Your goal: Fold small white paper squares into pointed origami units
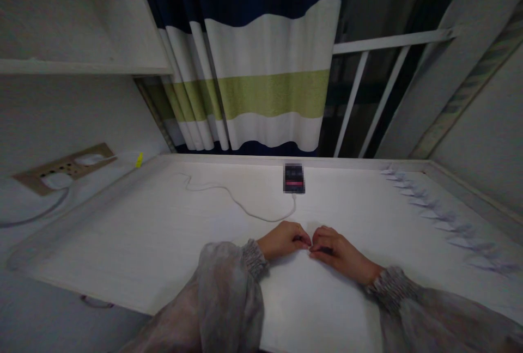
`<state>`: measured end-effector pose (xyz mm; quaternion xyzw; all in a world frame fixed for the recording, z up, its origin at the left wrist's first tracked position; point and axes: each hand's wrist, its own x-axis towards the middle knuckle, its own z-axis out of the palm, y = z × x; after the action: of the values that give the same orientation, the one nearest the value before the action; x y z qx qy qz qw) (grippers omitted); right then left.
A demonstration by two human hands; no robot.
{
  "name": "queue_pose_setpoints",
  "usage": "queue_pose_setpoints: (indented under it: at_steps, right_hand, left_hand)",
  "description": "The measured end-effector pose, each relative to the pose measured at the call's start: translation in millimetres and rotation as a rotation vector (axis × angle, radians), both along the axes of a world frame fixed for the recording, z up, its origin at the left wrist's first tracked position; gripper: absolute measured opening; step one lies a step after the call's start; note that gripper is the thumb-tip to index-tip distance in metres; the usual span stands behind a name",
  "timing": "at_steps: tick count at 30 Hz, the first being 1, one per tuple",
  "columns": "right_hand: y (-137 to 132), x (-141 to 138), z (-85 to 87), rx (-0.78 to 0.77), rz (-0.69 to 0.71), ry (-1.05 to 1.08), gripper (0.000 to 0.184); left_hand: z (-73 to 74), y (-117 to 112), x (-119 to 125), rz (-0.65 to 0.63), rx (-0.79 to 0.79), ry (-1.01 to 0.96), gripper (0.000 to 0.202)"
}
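Note:
My left hand (286, 239) and my right hand (335, 250) meet above the white desk (322, 309), fingertips nearly touching. Both are closed in a pinch on a small piece of white paper (309, 249). Only a sliver of it shows between the fingers, so its shape is mostly hidden. Along the right side of the desk runs a row of several folded white paper figures (445, 226), pointed like paper cranes.
Beyond my hands, a phone with a blurred screen (294, 178) lies at the desk's back edge. Its white cable (241, 206) winds left toward a wall socket panel (67, 168). A striped curtain (273, 70) hangs behind, beside white window bars (388, 45). A shelf (81, 67) juts out upper left.

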<state>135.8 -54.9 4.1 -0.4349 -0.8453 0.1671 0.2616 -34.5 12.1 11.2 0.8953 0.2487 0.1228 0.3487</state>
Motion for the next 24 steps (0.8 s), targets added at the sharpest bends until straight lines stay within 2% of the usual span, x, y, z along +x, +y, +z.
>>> queue_pose_setpoints:
  at_steps: [6,11,17,24]
  right_hand:
    - [-9.6,-3.4,3.8,0.15,0.005,-0.17,0.019]
    - [-8.9,-7.7,-0.7,0.231,-0.018,-0.257,0.02]
    - [-5.5,-10.6,-6.4,0.172,-0.125,-0.294,0.022]
    - [-8.9,-7.4,3.7,0.082,-0.057,-0.272,0.023]
  left_hand:
    - [0.3,0.6,0.2,0.0,-0.012,0.017,0.014]
    - [2.1,0.1,-0.3,0.007,-0.017,0.026,0.014]
    - [4.8,-1.1,-0.6,0.004,-0.02,0.038,0.014]
    - [8.8,-2.4,-3.8,-0.006,0.0,0.067,0.017]
